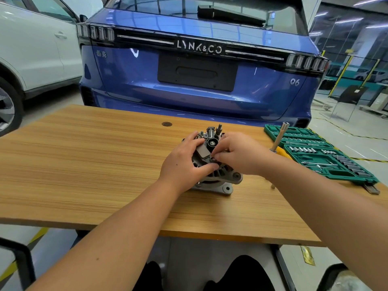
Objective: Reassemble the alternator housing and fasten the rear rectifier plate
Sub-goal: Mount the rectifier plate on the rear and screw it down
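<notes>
The grey alternator (218,179) stands on the wooden table (84,164) with its rear end up. A black and grey rectifier plate (210,141) with a threaded stud sits on top of it. My left hand (184,164) grips the housing from the left, thumb across its near side. My right hand (241,154) comes in from the right and pinches a small dark fastener (213,159) at the plate's near edge. The hands hide much of the housing's top.
An open green socket set case (321,154) lies at the table's right edge. A long socket driver with a yellow handle (280,137) leans against it. A blue car's rear (197,70) stands just behind the table, a white car at the far left.
</notes>
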Available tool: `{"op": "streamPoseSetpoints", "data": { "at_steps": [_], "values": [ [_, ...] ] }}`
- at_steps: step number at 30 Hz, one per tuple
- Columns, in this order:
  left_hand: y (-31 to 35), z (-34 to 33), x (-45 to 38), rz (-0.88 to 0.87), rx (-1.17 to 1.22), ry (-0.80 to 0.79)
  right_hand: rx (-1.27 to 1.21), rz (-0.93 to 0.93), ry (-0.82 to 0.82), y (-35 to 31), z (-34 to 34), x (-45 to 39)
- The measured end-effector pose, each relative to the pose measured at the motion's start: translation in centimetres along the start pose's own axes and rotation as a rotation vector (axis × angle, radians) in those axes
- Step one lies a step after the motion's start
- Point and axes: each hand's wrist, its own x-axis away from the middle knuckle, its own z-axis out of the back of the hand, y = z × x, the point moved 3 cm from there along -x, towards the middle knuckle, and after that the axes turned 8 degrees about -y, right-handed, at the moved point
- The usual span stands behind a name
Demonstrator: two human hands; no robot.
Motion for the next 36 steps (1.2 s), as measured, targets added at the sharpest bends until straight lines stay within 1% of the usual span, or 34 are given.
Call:
{"op": "streamPoseSetpoints", "data": {
  "at_steps": [4,9,13,24,36],
  "values": [
    [0.0,0.0,0.0,0.004,-0.009,-0.004,-0.169,-0.104,0.043,0.8,0.1,-0.4],
    [-0.1,0.0,0.0,0.001,-0.013,-0.004,-0.109,-0.099,0.028,0.3,-0.1,-0.6],
    [-0.1,0.0,0.0,0.000,-0.010,-0.002,-0.040,-0.102,0.063,0.2,0.1,-0.6],
    [-0.1,0.0,-0.1,-0.003,-0.015,0.001,0.073,-0.095,0.008,-0.3,0.4,-1.5],
    [-0.3,-0.1,-0.3,-0.003,-0.039,-0.005,0.098,-0.103,0.001,-0.3,0.6,-1.5]
  ]
}}
